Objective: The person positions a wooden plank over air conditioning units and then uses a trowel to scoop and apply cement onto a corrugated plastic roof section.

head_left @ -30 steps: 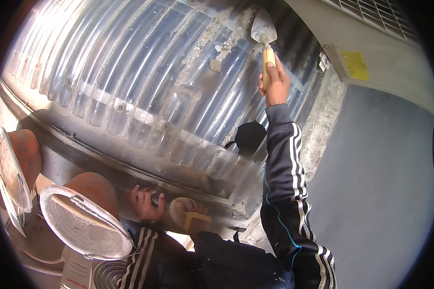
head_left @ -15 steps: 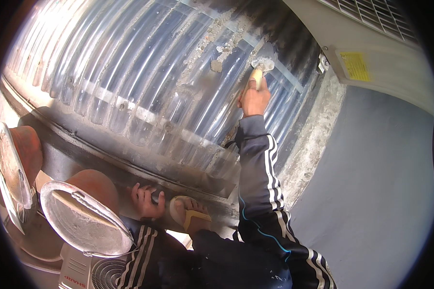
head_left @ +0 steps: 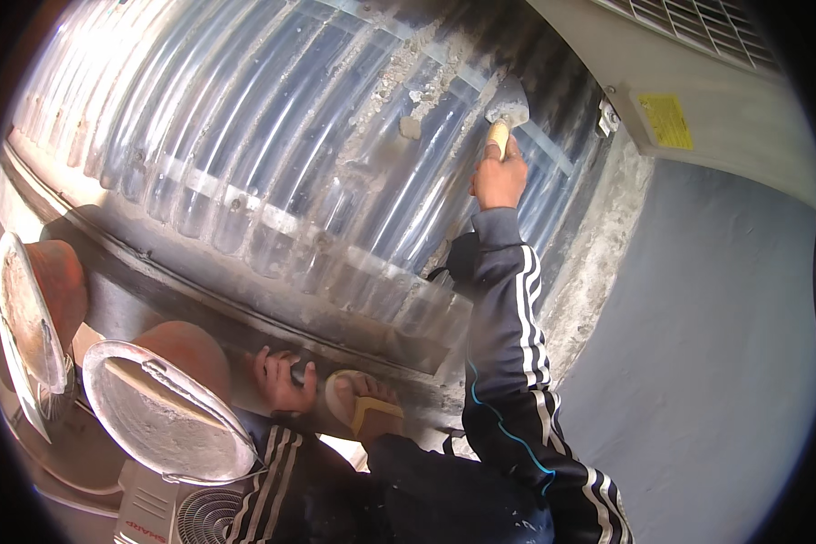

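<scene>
My right hand grips the wooden handle of a trowel; its metal blade lies over the clear corrugated sheet, beside a strip of crumbly mortar stuck on the sheet. A dark hole or patch in the sheet is partly hidden by my right sleeve. My left hand is low in the view, fingers curled around a small dark thing I cannot make out, between a worn orange bucket and my foot in a yellow-strapped sandal.
A second bucket lies at the far left, beside a white outdoor unit with a round grille. A beige housing with a wire grille and yellow label overhangs the upper right, above a grey wall and rough concrete edge.
The trowel and my right hand came down and toward me from their position a second ago, then moved slightly back up and right. My left hand stays low.
</scene>
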A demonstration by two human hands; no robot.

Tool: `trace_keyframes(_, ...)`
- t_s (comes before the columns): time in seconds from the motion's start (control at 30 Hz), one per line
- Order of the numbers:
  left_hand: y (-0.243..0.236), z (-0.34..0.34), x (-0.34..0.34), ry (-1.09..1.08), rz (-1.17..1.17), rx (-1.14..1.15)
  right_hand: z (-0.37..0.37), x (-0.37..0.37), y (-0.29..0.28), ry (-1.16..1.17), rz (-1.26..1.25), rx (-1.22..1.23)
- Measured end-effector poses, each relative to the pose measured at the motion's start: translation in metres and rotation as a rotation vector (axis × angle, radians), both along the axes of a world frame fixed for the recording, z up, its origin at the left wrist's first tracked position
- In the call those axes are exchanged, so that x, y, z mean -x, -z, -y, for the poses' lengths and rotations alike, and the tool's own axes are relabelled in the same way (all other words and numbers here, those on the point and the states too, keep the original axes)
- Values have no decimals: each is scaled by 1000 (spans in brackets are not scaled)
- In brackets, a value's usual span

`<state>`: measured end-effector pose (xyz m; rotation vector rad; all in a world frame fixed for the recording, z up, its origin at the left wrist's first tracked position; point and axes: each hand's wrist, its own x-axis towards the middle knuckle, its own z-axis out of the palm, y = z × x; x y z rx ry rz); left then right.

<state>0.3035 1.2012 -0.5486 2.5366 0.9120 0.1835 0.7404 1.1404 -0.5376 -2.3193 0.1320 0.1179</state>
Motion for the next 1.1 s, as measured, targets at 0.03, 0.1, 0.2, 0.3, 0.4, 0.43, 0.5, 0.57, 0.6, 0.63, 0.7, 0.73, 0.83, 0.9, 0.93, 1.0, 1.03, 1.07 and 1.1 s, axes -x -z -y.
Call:
trace_keyframes(0.03,-1,1,-1,-2,6,14,-6,-3,4,-6,23,31)
trace_keyframes(0.1,1,4,1,-14,12,19,-13,2,6,19,-46,-49)
trace_keyframes(0.2,2,2,-2,-22,29,38,-20,4,-17,39,-201,-412)
trace_keyframes(0.3,2,-1,6,2,8,9,-11,14,-31,-60,-306,-591)
trace_keyframes(0.4,-6,-1,-1,2,-4,4,-8,16,-33,-49,-154,-480)
trace_keyframes(0.43,-5,-1,0,-2,0,3,-9,15,-31,-33,-92,-432)
trace_keyframes(0.5,1,1,0,-4,22,12,-8,2,-23,-29,-60,-279)
trace_keyframes(0.57,2,2,0,3,13,-11,-8,-9,-5,-31,9,-166)
trace_keyframes(0.6,1,2,-2,11,16,-14,-11,-9,0,-21,28,-137)
trace_keyframes(0.63,1,2,-3,16,17,-18,-21,-5,0,-16,42,-114)
trace_keyframes(0.7,0,1,2,-27,-4,-11,-39,21,-5,-97,196,4)
trace_keyframes(0.73,-1,1,4,-42,-13,-1,-40,27,-18,-188,69,16)
trace_keyframes(0.83,-5,0,1,-24,-14,26,-29,35,-19,-254,-18,-94)
trace_keyframes(0.9,-5,1,-3,11,-11,-3,-7,38,-20,-144,47,-148)
trace_keyframes(0.93,-4,0,-3,24,-13,-21,-1,41,-18,-97,76,-181)
trace_keyframes(1.0,0,1,1,4,-7,-19,13,50,-19,-18,4,-260)
trace_keyframes(1.03,1,1,3,-5,-3,-16,17,54,-18,-29,-27,-281)
trace_keyframes(1.07,2,1,5,-16,-1,-8,22,58,-14,-39,-57,-302)
trace_keyframes(1.1,2,2,4,-23,7,4,30,61,-10,-45,-82,-318)
